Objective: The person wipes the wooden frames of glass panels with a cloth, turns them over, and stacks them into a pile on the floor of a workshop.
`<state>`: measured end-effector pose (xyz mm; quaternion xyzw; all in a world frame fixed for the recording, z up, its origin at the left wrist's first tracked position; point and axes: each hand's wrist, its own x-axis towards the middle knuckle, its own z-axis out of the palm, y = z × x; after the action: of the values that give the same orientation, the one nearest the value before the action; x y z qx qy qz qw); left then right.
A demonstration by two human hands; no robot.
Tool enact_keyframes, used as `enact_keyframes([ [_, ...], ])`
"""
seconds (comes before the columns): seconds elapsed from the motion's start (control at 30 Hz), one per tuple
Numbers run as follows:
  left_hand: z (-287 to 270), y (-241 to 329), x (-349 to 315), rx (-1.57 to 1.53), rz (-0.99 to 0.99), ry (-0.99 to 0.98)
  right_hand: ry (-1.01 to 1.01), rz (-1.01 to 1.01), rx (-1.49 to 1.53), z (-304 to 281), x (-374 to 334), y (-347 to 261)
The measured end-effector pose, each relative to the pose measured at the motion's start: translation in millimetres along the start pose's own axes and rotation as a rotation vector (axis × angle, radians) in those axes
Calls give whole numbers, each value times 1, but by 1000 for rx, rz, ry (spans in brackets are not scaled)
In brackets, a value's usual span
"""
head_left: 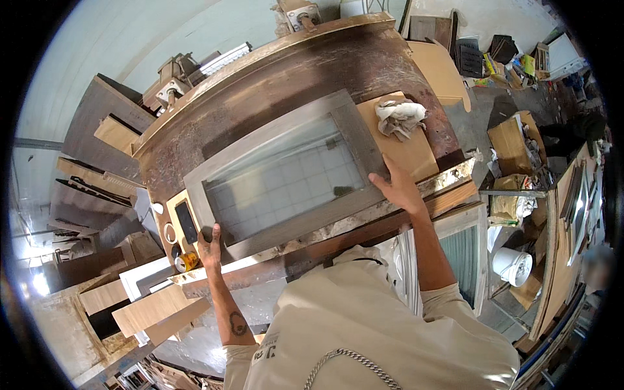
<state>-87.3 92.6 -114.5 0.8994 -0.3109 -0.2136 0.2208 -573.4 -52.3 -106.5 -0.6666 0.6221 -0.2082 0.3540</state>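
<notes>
A grey wooden cabinet door with a glass panel (286, 172) lies tilted across a worn brown workbench (260, 110). My left hand (209, 250) holds its near left corner, thumb up along the frame's side. At the right side of the frame, my right hand (398, 187) grips the edge with the thumb over the wood; its other fingers are partly hidden. Through the pane a grid of pale lines shows, with a small dark patch near its lower right.
Left of the door are a phone (186, 221) on a light board, a tape roll (169, 233) and a yellow can (186, 262). A crumpled cloth (400, 119) sits on cardboard (422, 153) at right. A white bucket (512, 266) stands beyond my right arm.
</notes>
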Motion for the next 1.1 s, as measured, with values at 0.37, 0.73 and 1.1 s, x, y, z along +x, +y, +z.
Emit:
enact_keyframes([
  [0.37,21,16,-12,253,-21,257,-15,122,-149,8,-8,-26],
  [0.73,20,20,-14,249,-38,238,107,57,52,-11,-27,-28],
  [1.1,21,21,-21,174,-23,275,135,-237,-602,29,-56,-35],
])
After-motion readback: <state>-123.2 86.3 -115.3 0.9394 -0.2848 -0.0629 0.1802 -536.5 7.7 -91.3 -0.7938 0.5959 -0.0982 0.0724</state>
